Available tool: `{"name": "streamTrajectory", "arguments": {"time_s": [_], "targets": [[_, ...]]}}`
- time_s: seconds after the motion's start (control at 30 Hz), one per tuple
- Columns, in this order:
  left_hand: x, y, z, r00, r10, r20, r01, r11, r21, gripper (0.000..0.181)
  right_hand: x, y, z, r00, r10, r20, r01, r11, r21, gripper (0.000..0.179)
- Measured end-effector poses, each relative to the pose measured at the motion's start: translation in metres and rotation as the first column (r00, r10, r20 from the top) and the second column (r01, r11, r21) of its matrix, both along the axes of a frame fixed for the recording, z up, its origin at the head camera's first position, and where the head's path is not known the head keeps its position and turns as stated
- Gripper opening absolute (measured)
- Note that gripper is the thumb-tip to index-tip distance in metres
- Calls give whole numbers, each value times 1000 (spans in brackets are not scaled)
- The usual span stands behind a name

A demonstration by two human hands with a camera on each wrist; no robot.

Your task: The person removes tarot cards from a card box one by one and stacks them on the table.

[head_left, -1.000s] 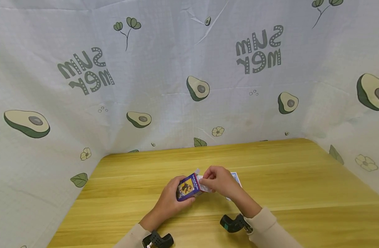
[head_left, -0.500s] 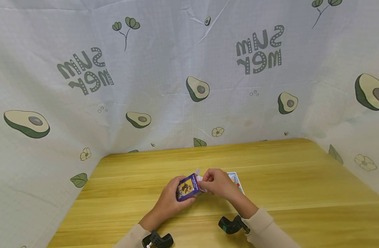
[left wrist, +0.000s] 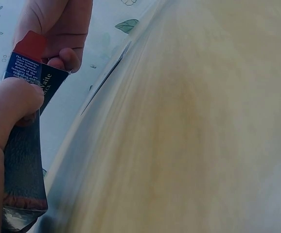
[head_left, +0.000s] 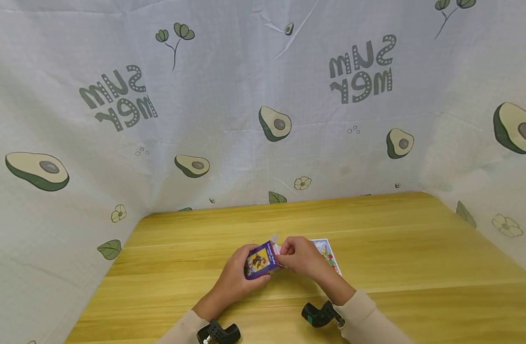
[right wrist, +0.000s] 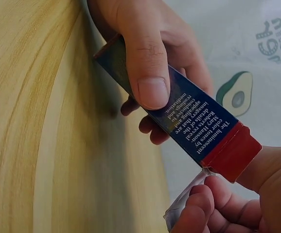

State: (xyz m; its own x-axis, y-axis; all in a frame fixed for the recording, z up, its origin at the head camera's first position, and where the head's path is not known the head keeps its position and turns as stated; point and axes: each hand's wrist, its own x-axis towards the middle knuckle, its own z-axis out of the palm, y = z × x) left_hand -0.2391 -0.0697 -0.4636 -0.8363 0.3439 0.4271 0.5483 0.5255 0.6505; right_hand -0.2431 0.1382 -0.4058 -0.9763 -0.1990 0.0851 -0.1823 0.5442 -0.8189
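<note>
My left hand (head_left: 237, 274) grips a purple tarot card box (head_left: 258, 260) from its left side, holding it tilted above the table. In the right wrist view the left thumb presses along the narrow printed side of the box (right wrist: 179, 111), and a red side flap (right wrist: 235, 150) sticks out at its end. My right hand (head_left: 303, 255) is at that end, its fingers curled and pinching a pale end flap (right wrist: 184, 199). Whether cards are inside the box is hidden. Partly behind the right hand lies a colourful illustrated card (head_left: 327, 253), flat on the table.
The wooden table (head_left: 396, 243) stretches out around both hands. A white cloth (head_left: 228, 95) with avocado prints hangs behind it and along the sides. Black wrist cameras (head_left: 318, 314) are strapped at both cuffs.
My right hand has shifted slightly down and left, drawing the pale flap in closer to the box's end. More of the illustrated card shows behind it. The left hand stays in place.
</note>
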Motion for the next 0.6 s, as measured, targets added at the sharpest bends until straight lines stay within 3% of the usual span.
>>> {"name": "streamTrajectory", "arguments": {"time_s": [0.6], "targets": [[1, 1, 1, 1000, 3, -2, -3, 1000, -4, 69, -1, 5, 3, 998, -26, 61, 27, 999, -18, 16]]}}
